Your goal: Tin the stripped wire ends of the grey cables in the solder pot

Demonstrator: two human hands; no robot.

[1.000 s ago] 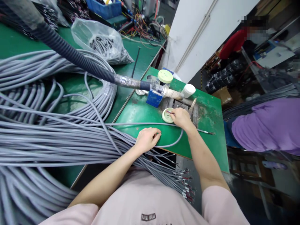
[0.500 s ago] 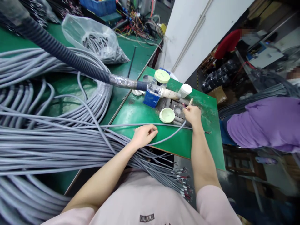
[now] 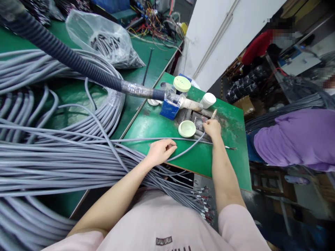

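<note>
My right hand (image 3: 212, 129) pinches a grey cable (image 3: 186, 150) near its end, at the right edge of a square metal pot (image 3: 199, 121) that looks like a solder pot. Fingers hide most of the cable's tip. From there the cable bows back toward my left hand (image 3: 161, 151), whose fingers are curled closed above the grey cables. Whatever lies inside those fingers is hidden. A second grey cable (image 3: 136, 139) runs behind both hands, its stripped wires (image 3: 231, 148) showing right of my right forearm. Just left of the pot stands a pale round dish (image 3: 186, 129).
A ribbed hose (image 3: 96, 78) crosses from upper left, its nozzle (image 3: 192, 104) over the pot's back edge by a blue box (image 3: 169, 109). White cup (image 3: 208, 100), yellow-green lid (image 3: 181, 83) and a stick (image 3: 214, 114) stand nearby. Cable bundles (image 3: 60, 167) cover the left. A person in purple (image 3: 293, 139) is at right.
My right hand has shifted slightly left and down with the cable, beside the pot. The wire ends it held up behind the pot no longer show clearly. My left hand stays put.
</note>
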